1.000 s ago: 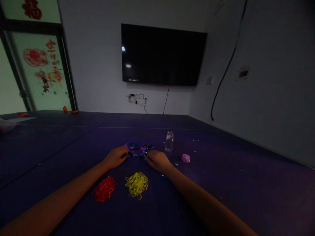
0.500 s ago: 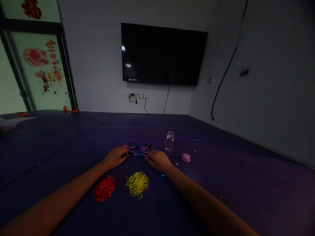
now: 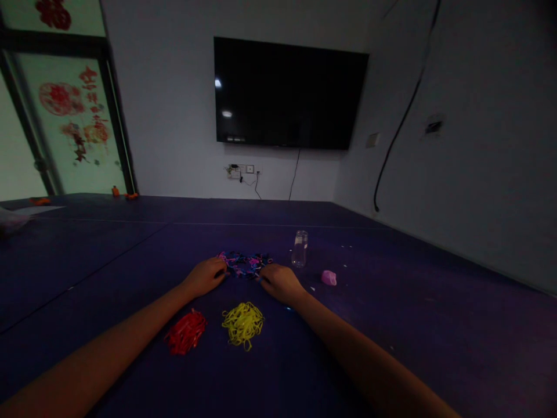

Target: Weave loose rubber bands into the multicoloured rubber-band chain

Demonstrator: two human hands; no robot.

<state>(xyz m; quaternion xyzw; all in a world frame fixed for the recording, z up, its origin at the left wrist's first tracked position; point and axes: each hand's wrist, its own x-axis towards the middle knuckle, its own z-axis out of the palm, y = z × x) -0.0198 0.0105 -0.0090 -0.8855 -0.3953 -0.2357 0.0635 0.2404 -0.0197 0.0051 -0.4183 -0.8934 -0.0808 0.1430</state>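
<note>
A loose heap of pink, blue and black elastic bands (image 3: 243, 264) lies on the dark blue surface between my two hands. My left hand (image 3: 208, 275) rests at the heap's left edge, its fingers curled together. On the opposite edge, my right hand (image 3: 281, 281) has its fingers bent inward, with the fingertips at the bands. Whatever either hand pinches is too small and dark to make out. Closer to me, between my forearms, are a pile of red elastic bands (image 3: 187, 332) and a pile of yellow elastic bands (image 3: 242, 325).
Beyond my right hand stands a clear open bottle (image 3: 300, 249), with a pink cap-like piece (image 3: 329, 278) to its right. Small white scraps (image 3: 345, 266) are scattered nearby. Orange objects (image 3: 130, 196) sit at the far left edge, below a wall with a television (image 3: 289, 96).
</note>
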